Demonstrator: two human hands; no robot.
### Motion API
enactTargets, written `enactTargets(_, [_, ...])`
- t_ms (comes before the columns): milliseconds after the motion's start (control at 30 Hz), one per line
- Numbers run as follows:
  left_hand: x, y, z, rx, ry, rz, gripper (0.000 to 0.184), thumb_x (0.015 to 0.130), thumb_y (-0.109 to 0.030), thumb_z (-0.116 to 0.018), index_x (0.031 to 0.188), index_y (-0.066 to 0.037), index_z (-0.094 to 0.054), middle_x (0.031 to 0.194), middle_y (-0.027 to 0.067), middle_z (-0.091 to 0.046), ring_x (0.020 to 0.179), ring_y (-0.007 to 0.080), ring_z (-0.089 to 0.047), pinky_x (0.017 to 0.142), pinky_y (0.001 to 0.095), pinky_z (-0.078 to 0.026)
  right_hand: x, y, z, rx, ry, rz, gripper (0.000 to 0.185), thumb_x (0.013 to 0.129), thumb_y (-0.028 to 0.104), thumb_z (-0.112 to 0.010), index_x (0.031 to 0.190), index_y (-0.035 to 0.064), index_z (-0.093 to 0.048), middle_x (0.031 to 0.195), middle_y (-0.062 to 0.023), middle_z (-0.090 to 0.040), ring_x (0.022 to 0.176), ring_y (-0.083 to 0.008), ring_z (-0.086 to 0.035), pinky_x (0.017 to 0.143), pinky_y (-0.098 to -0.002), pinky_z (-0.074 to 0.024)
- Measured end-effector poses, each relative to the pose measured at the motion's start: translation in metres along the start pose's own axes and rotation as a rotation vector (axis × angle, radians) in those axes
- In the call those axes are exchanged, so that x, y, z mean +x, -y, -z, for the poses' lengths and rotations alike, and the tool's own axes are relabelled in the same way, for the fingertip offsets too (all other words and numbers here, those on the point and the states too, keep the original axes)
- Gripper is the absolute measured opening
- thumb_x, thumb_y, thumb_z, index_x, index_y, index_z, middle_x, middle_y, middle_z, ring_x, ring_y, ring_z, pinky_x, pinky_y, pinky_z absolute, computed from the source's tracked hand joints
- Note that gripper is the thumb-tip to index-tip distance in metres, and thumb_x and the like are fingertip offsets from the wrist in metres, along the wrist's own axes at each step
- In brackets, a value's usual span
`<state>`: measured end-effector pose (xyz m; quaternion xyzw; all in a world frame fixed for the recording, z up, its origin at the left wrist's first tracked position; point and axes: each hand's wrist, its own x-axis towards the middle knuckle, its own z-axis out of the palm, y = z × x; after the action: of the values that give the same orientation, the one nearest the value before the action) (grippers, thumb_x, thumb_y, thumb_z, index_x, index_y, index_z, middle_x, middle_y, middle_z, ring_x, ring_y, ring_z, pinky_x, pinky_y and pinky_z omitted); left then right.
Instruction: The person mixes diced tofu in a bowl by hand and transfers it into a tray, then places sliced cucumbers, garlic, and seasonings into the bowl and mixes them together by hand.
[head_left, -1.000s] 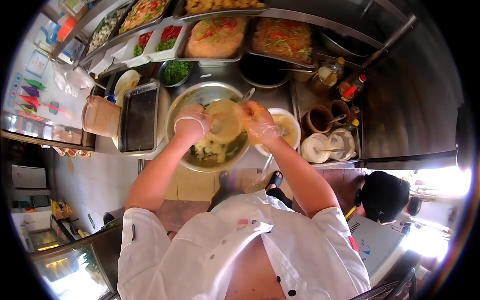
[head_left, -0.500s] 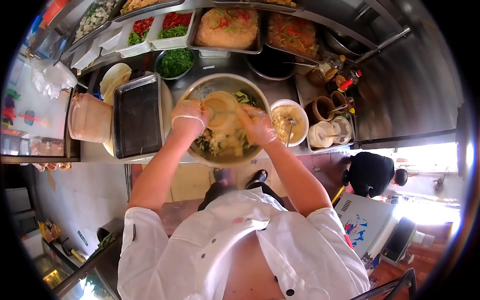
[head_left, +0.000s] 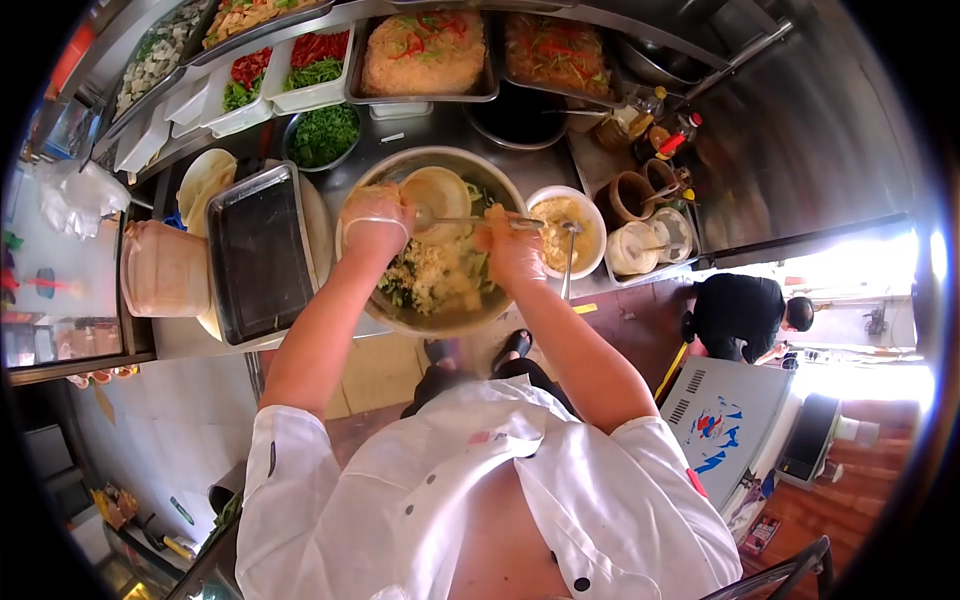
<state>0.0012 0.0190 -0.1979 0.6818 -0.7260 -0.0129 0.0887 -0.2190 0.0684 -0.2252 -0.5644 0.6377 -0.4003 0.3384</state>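
Observation:
A big metal mixing bowl (head_left: pixel 405 322) holds chopped garlic-like pale bits (head_left: pixel 435 275) over sliced green vegetables. My left hand (head_left: pixel 376 218), in a clear plastic glove, grips a small yellowish bowl (head_left: pixel 437 190) at its left side, above the mixing bowl. Gloved too, my right hand (head_left: pixel 514 247) is closed around the handle of a metal spoon (head_left: pixel 475 222). The spoon's head reaches the small bowl's near edge, by my left fingers. Right of the mixing bowl stands a white bowl (head_left: pixel 597 255) of pale yellowish minced food with another spoon (head_left: pixel 568 262) in it.
A dark rectangular tray (head_left: pixel 258 255) and a pinkish tub (head_left: pixel 165 270) stand left. Behind are chopped greens (head_left: pixel 323 136), a dark pan (head_left: pixel 515 120) and food trays (head_left: pixel 425 60) on a shelf. Jars (head_left: pixel 633 248) and bottles sit right. Another person (head_left: pixel 738 312) bends beyond a white box-like appliance (head_left: pixel 715 420).
My right hand has come away from the small bowl's right side and now holds a spoon across it. The small bowl has shifted slightly. The other person's body shows more.

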Motion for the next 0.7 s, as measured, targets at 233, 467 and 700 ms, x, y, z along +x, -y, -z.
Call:
enactTargets(233, [0.016, 0.03, -0.025, -0.014, -0.138, 0.047, 0.029, 0.089, -0.033, -0.058, 0.087, -0.007, -0.07, 0.083, 0.0168, -0.073, 0.077, 0.0353, -0.071, 0.072, 0.0474, -0.057, 0.004, 0.003, 0.018, 0.688, -0.098, -0.386, 0.035, 0.099, 0.03, -0.066, 0.108, -0.0045, -0.069, 0.088, -0.0111, -0.074, 0.072, -0.0141, -0.067, 0.068, -0.0292, -0.0543])
enactTargets(467, [0.023, 0.042, -0.004, 0.069, -0.187, 0.107, 0.029, 0.09, -0.032, -0.058, 0.088, -0.007, -0.072, 0.084, 0.0147, -0.074, 0.078, 0.0342, -0.072, 0.073, 0.0453, -0.058, 0.001, 0.02, 0.057, 0.483, -0.029, 0.018, 0.027, 0.101, 0.013, -0.064, 0.124, -0.0006, -0.068, 0.101, -0.013, -0.075, 0.088, -0.0201, -0.072, 0.079, -0.033, -0.0583])
enactTargets(700, [0.016, 0.038, -0.015, 0.073, -0.186, 0.036, 0.028, 0.089, -0.035, -0.061, 0.087, -0.008, -0.071, 0.08, 0.0149, -0.072, 0.077, 0.0346, -0.071, 0.071, 0.0455, -0.058, 0.004, 0.036, 0.012, -0.042, 0.136, 0.573, 0.02, 0.095, 0.009, -0.068, 0.114, 0.0053, -0.072, 0.103, -0.0174, -0.074, 0.089, -0.0357, -0.071, 0.078, -0.0434, -0.0576])
